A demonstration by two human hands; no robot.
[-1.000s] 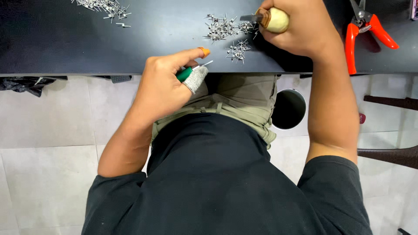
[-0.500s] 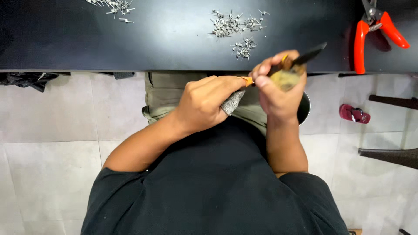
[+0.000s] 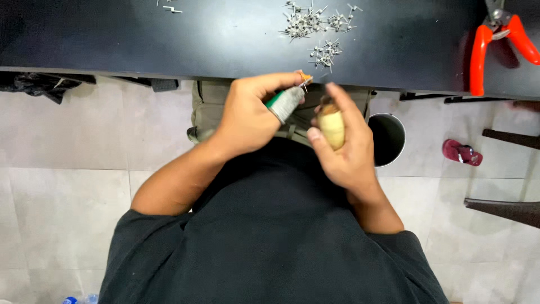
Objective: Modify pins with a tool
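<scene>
1. A round dark bin (image 3: 388, 138) stands on the tiled floor (image 3: 67, 169) just under the edge of the black table (image 3: 169, 39), to the right of the person's lap. Its inside is dark and what it holds cannot be told.
2. The left hand (image 3: 247, 115) is closed around a small tool with a green body and a grey wrapped grip (image 3: 284, 102). Its orange tip pokes out near the thumb, just below the table edge.
3. The right hand (image 3: 343, 152) is wrapped around a pale wooden handle (image 3: 332, 126), thumb along its side and fingers curled behind. What sits at the handle's top is too blurred to tell.
4. The two hands are close together over the lap, with the green tool and the wooden handle just beside each other.
5. On the table lies a heap of small metal pins (image 3: 315, 28), a few more pins (image 3: 169, 7) at the far left, and red-handled pliers (image 3: 498, 39) at the right. A red slipper (image 3: 461, 152) lies on the floor.
6. Half a second ago the hands overlapped, with a dark blade sticking out of the right one. Now they have drawn slightly apart and the blade no longer shows.
</scene>
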